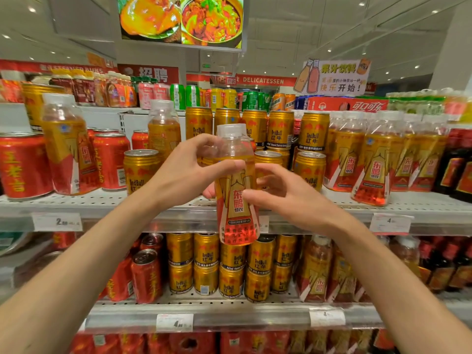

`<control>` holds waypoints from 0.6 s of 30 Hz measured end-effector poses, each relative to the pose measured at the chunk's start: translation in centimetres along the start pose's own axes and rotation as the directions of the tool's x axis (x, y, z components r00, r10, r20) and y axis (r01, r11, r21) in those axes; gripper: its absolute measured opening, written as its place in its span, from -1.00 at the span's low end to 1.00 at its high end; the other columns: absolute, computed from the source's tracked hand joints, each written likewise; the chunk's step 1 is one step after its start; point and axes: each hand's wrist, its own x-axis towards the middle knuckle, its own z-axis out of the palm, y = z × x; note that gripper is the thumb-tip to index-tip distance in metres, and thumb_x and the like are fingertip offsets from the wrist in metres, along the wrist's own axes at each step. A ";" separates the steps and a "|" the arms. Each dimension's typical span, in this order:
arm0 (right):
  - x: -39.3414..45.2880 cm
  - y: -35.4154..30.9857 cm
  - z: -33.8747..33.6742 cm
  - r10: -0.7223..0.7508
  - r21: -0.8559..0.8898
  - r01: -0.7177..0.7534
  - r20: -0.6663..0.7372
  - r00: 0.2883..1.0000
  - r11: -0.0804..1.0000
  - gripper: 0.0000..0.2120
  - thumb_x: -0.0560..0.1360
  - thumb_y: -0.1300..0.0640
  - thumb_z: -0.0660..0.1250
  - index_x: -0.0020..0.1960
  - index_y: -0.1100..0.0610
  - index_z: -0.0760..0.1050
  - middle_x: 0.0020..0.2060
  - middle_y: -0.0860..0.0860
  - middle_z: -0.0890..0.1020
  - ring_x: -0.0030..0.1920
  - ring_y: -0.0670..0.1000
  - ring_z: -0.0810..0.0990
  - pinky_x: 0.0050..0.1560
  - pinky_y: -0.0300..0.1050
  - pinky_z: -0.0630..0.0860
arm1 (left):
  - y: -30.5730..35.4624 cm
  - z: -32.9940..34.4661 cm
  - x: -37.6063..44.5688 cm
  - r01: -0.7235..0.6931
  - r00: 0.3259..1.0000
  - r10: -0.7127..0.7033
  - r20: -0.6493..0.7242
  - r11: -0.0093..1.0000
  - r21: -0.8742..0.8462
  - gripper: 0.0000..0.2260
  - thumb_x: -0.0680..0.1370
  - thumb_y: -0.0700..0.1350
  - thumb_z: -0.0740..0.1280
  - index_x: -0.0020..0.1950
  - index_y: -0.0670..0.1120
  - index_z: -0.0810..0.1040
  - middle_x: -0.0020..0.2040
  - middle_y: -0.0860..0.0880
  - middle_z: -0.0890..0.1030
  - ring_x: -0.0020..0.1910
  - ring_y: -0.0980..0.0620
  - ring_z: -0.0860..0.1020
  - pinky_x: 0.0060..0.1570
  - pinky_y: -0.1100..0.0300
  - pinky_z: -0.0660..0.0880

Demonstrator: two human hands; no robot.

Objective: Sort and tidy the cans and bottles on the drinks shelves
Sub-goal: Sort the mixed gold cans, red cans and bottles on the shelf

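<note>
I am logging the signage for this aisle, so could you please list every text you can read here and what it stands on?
"DELICATESSEN": red wall banner.
"招聘": red sign.
"果汁饮料" and "快乐开始!": juice placard.
"可口可乐": red case.
"RedBull 红牛": gold cans.
"王老吉": red can.
"东鹏特饮": held bottle, in left hand and right hand.
"2": shelf price tag; the rest is blurred.

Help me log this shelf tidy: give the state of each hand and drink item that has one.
Left hand: gripping the held bottle's neck.
Right hand: fingers on its label.
Held bottle: capped, upright, off the shelf.
Stray bottle: capped, standing among red cans.
Gold cans: upright, stacked in two tiers.
</note>
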 end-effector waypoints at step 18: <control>-1.7 1.4 3.6 -0.028 0.052 0.041 -0.222 0.975 0.998 -0.38 0.32 -0.24 0.56 0.32 -0.20 0.47 0.16 -0.27 0.64 0.19 -0.26 0.57 0.20 -0.14 0.54 | -3.1 -0.8 -3.5 -0.044 0.998 0.040 0.043 0.995 0.088 -0.56 0.50 0.27 0.35 0.34 0.17 0.51 0.13 0.21 0.64 0.05 0.18 0.62 0.09 0.14 0.61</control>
